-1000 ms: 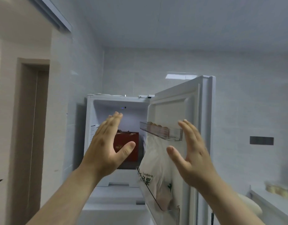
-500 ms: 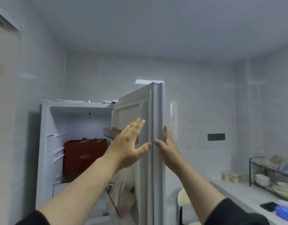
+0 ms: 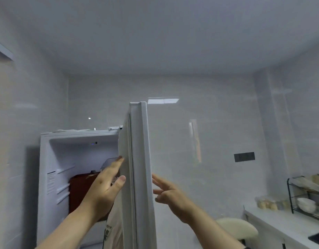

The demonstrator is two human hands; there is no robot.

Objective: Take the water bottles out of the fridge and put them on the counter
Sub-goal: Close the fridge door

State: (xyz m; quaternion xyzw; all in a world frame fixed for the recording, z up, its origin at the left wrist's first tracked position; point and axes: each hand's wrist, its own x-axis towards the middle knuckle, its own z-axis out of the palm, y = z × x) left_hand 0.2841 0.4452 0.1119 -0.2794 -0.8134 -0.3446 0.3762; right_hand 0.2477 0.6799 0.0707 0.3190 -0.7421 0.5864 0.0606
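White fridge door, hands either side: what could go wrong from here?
1. The left hand lays fingers on the inner edge of the white fridge door; a swing shut could pinch them.
2. The white plastic bag in the door could snag an arm.
3. No water bottles in sight yet.

Fridge door [image 3: 139, 177] sat edge-on, so its inner shelves were mostly hidden. Left hand [image 3: 105, 191] covered part of the red box [image 3: 78, 191]. Printed bag [image 3: 112, 232] ran off the bottom edge. Right hand [image 3: 167, 193] was blurred and possibly touching the door's outer face. Dish rack [image 3: 306, 198] and counter [image 3: 284, 227] were cut off at the right edge.
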